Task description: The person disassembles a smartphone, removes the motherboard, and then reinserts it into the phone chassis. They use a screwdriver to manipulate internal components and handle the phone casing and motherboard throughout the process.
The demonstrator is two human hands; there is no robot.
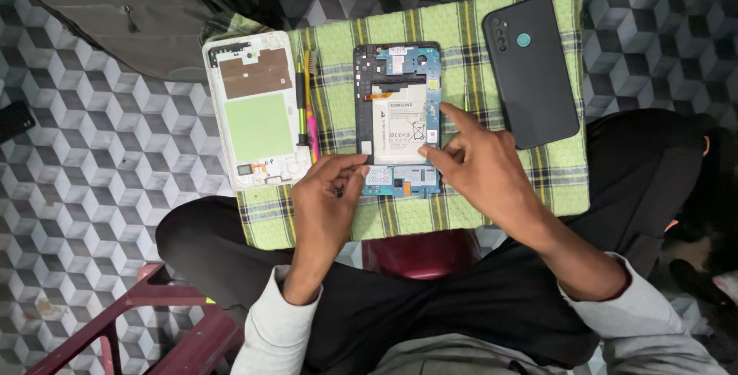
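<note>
Even, fairly bright overhead light; soft shadows, sharp centre, corners dimmer and perhaps slightly blurred.

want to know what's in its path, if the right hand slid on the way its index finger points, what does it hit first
The right hand points up-left over the opened tablet; its index fingertip already lies at the white battery, so that likely comes first, though contact is unclear.

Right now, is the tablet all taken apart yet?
Partly. The white back cover is already off and lies beside the opened tablet on the green checked cloth. Both hands are on it: the left hand at its lower left corner, the right hand against its right edge. The battery and circuit boards are still inside.
</note>
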